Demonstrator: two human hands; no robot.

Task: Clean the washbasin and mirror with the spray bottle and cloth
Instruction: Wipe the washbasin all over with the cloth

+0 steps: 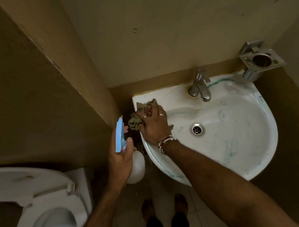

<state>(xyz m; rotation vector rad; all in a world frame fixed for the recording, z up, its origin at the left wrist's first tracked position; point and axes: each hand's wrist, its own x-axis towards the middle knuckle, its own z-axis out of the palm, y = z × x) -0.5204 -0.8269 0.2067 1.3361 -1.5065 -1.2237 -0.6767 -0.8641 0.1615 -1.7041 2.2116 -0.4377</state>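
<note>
Basin (pixel 241 140) is sitting white against the wall, with teal streaks running across its bowl and along its rim. The cloth (pixel 136 121), a crumpled brownish rag, is lying on the basin's back-left corner and spilling over its left edge. The right hand (pixel 154 126) is pressing down on it, with its fingers curled and bunching the fabric beneath them. A ring (pixel 161 114) is showing on one finger, and a bead bracelet (pixel 167 142) is circling the wrist, which is crossing the basin's left rim.

The left hand (pixel 120 159) is holding the bottle (pixel 119 135) just left of the basin and apart from it. Its fingers and thumb are wrapping round the neck under the blue sprayer head. The white body is hanging below the palm, and the nozzle is pointing toward the wall corner left of the basin.

The tap (pixel 199 87) is standing at the basin's back edge, its spout reaching over the bowl. The drain (pixel 197 130) is lying mid-bowl. A metal holder (pixel 262 61) is hanging by the basin's back-right corner. A toilet (pixel 45 218), lid raised, is standing well left of the basin. Feet (pixel 146 207) are standing on the floor in front of the basin.
</note>
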